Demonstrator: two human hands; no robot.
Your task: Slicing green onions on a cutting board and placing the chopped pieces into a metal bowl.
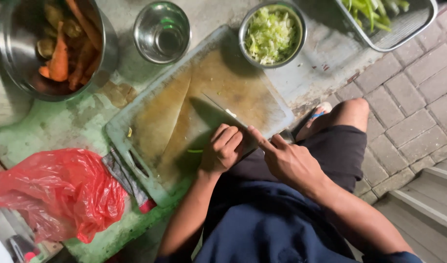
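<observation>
Knife [218, 109] is lying flat across the stained board [155, 122] on concrete by brick paving, my right hand [286, 158] gripping it, my left hand [223, 148] curling over green stalk [195, 150], bowl [296, 46] holding chopped greens [269, 36].

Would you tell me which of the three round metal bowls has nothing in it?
The small middle bowl, above the cutting board's top-left corner, is empty. The big bowl holds carrots; the right bowl holds chopped greens.
</observation>
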